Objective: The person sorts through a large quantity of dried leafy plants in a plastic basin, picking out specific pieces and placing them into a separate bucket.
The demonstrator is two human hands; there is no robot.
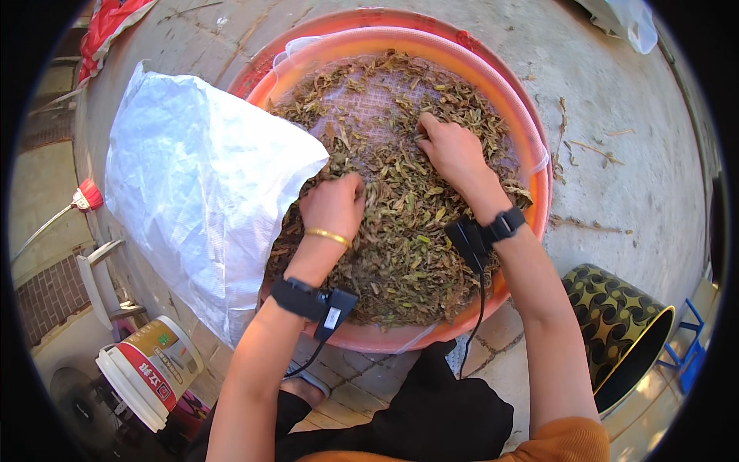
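Note:
A wide, round orange-red basin (541, 202) lined with pale mesh cloth (378, 89) sits before me. Dried, curled plant pieces (410, 260), brown with some green, cover most of the mesh. My left hand (332, 203) is curled down among them at the left side, close to the edge of a white woven sack (202, 167) that overlaps the rim. Higher and to the right, my right hand (453, 147) has its fingers bent down onto the pieces. Fingertips of both hands are hidden, so whether either grips anything is unclear. Each wrist wears a black strap with a cabled device.
A patterned bin (615, 320) lies tilted at the right, near a blue plastic frame (690, 352). On the left are a paint bucket (153, 372), a pale chair-like frame (95, 286) and a red-bristled broom (88, 196). Stalks (597, 151) are scattered on the concrete floor.

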